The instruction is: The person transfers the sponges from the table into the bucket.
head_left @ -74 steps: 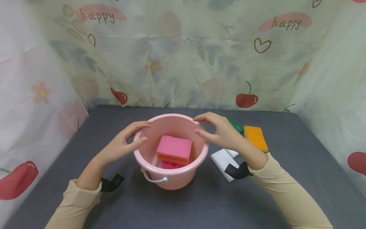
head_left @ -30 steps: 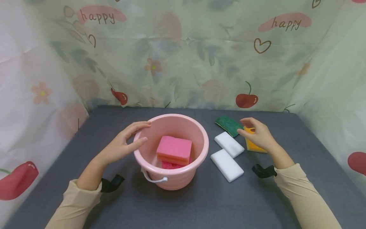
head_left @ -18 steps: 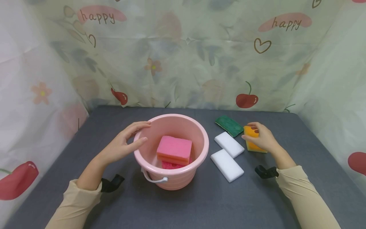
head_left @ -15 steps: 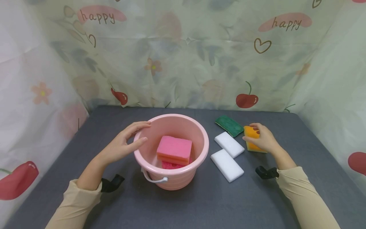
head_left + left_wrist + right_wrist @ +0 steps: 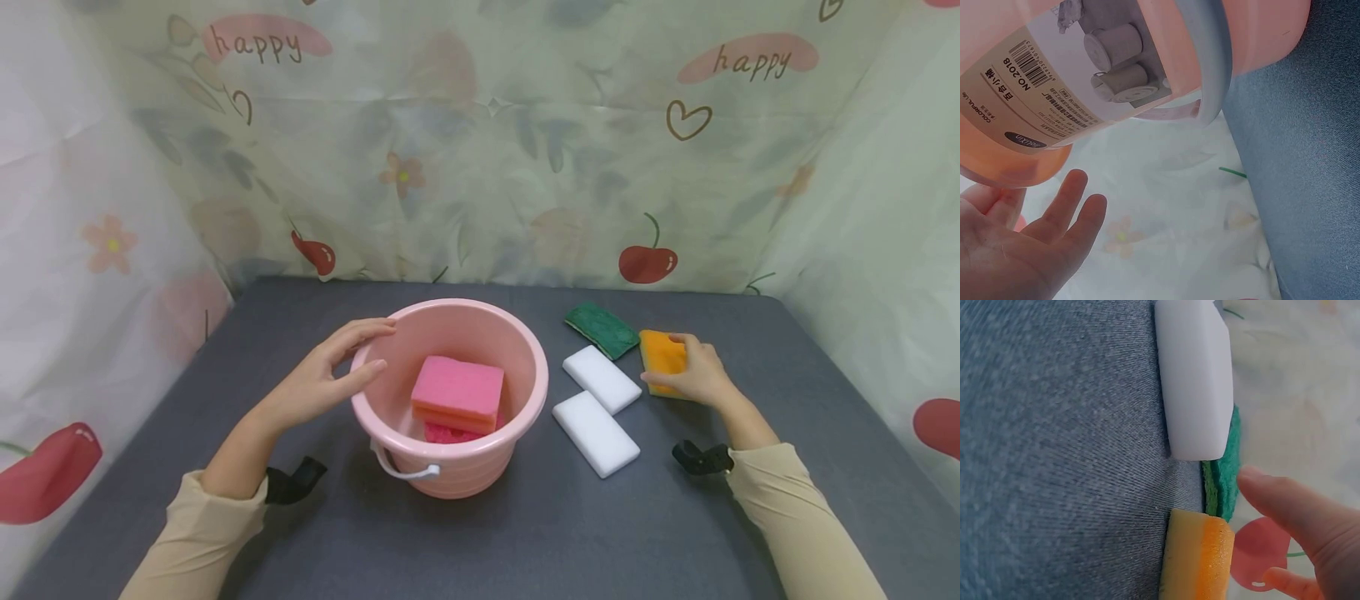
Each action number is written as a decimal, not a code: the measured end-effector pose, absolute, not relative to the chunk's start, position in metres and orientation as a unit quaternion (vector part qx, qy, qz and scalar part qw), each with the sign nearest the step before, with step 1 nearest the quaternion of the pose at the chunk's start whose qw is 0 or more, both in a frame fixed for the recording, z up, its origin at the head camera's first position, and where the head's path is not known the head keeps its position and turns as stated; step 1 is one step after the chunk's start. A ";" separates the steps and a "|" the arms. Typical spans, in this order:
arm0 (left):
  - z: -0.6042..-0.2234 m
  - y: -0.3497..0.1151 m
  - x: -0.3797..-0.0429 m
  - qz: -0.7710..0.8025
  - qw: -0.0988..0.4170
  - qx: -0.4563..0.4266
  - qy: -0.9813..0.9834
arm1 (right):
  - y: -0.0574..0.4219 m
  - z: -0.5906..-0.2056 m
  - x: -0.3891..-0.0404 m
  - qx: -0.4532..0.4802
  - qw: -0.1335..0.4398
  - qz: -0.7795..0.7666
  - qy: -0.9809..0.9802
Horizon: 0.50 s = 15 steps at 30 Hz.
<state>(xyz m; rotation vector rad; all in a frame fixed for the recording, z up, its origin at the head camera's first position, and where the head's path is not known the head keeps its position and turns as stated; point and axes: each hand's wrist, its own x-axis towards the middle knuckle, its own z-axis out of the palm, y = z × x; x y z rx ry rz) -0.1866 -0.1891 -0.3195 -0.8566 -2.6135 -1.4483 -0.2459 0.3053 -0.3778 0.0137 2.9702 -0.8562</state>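
A pink bucket (image 5: 457, 471) stands on the dark table, with a pink sponge (image 5: 459, 387) inside on top of a darker pink piece (image 5: 448, 434). My left hand (image 5: 318, 379) rests at the bucket's left rim, fingers loosely spread and not gripping it; the left wrist view shows the fingers near the rim. To the right lies an orange and yellow sponge (image 5: 660, 353). Over its right part hovers my right hand (image 5: 701, 375), thumb and fingers apart. In the right wrist view, the thumb (image 5: 1291, 503) is clear of the sponge's orange top.
Two white sponges (image 5: 596, 433) lie between the bucket and the orange sponge, one behind the other. A green scouring pad (image 5: 602, 329) lies behind them. The bucket's pale handle (image 5: 405, 475) hangs at its front. Printed cloth (image 5: 495, 167) walls surround the table.
My right hand has moved from the bucket's right rim over to the orange sponge, and has lately dropped lower over it. My left hand and the bucket have stayed put.
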 end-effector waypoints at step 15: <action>-0.320 -0.189 -0.186 -0.467 0.019 -0.279 -0.839 | 0.308 -0.386 -0.244 0.028 0.064 -0.256 0.964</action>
